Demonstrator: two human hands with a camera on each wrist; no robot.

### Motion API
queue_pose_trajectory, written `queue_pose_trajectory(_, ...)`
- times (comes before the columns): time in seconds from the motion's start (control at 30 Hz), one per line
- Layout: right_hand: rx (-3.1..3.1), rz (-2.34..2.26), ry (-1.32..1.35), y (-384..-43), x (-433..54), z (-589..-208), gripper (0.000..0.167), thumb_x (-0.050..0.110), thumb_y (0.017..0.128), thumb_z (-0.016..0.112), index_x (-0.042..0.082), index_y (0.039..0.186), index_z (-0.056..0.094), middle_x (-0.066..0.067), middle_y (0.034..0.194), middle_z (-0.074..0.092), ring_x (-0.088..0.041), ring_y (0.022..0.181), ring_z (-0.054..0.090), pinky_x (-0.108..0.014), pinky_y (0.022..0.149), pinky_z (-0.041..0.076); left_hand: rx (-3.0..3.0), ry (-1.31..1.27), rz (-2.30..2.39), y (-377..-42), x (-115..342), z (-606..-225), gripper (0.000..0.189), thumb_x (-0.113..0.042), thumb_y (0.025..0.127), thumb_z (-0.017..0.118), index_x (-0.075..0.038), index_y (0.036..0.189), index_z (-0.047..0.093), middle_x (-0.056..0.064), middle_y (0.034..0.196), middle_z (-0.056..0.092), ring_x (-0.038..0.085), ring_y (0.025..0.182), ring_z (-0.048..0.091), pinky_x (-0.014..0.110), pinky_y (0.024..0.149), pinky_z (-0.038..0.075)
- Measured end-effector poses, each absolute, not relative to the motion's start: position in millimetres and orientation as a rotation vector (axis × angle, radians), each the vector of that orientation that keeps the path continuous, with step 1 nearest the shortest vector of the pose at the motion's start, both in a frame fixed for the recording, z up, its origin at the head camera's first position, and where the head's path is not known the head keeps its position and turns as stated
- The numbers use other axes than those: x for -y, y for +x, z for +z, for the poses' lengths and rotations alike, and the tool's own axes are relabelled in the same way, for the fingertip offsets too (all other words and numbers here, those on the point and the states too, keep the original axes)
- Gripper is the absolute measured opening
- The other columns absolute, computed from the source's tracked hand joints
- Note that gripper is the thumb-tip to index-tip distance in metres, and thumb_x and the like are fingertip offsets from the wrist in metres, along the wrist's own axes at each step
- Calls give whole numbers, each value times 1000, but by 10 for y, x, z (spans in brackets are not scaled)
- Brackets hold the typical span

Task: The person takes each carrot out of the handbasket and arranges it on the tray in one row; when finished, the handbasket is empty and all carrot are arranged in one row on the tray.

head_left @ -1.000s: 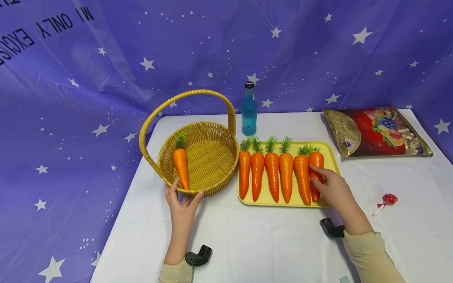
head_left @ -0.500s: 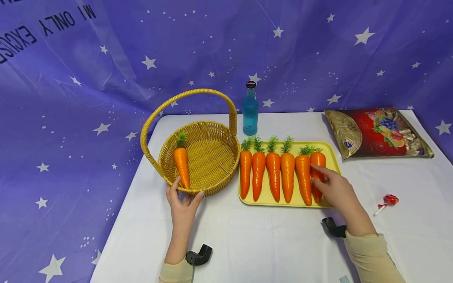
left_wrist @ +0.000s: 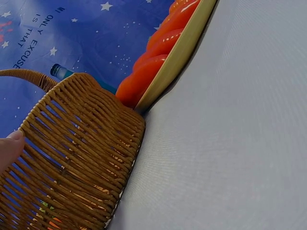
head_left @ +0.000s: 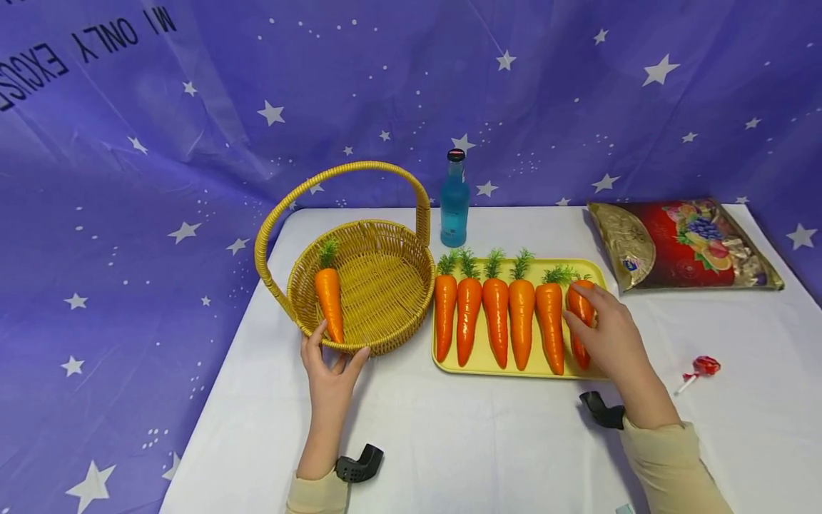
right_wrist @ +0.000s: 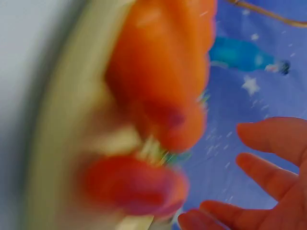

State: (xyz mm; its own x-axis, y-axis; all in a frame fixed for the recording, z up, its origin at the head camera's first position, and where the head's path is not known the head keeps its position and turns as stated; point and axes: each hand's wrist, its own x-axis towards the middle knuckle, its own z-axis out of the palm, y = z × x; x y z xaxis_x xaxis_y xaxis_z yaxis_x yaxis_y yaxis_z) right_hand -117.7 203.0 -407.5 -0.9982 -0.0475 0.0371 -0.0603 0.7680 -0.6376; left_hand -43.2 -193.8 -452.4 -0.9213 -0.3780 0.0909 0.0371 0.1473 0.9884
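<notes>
In the head view, my left hand (head_left: 330,375) holds the near rim of a round wicker basket (head_left: 385,335). One carrot (head_left: 330,303) with a green top lies inside it, its tip close to my fingers. In the left wrist view, a digit (left_wrist: 13,146) touches the basket's woven wall. My right hand (head_left: 610,335) is over the right end of a yellow tray (head_left: 478,363), beside the rightmost carrot (head_left: 581,310), partly covering it. Its fingers (right_wrist: 268,175) look spread and apart from the carrots in the right wrist view. Several more carrots (head_left: 521,321) lie in a row on the tray.
A blue bottle (head_left: 454,210) stands behind the basket and tray. At the back right lies a red and gold bag (head_left: 683,246). A red lollipop (head_left: 705,367) is on the white tabletop (head_left: 488,442) to the right. A purple starry cloth (head_left: 398,93) hangs behind.
The rightmost carrot has shifted slightly right and now lies tilted, apart from its neighbour. My right fingers have moved up and spread from it. My left hand stays at the basket rim.
</notes>
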Motion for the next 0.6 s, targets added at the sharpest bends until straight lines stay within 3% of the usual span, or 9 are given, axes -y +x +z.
queue_pose_trajectory(0.23,2703,1676,364,-1309,-1532,-3857,48,24,95,64,17,140,53,-12,143,46,-36,125,46,-52,95,45,2114,327,-1834,-422,1941,-4521,81,-7,84,75,-14,149,27,11,157,-15,33,143,5,56,101,37)
queue_pose_trajectory(0.5,2632,2036,603,-1480,-807,-3668,46,28,92,68,26,137,56,1,139,51,-25,122,51,-45,95,47,2117,313,-1831,-422,1936,-4517,81,-8,84,75,-13,150,27,11,157,-14,33,143,7,56,101,37)
queue_pose_trajectory(0.6,2634,2082,742,-1543,-518,-3674,46,26,93,67,23,137,56,2,140,50,-23,120,53,-41,92,49,2108,324,-1845,-431,1940,-4522,82,-8,84,75,-14,150,27,11,157,-15,33,143,6,56,101,37)
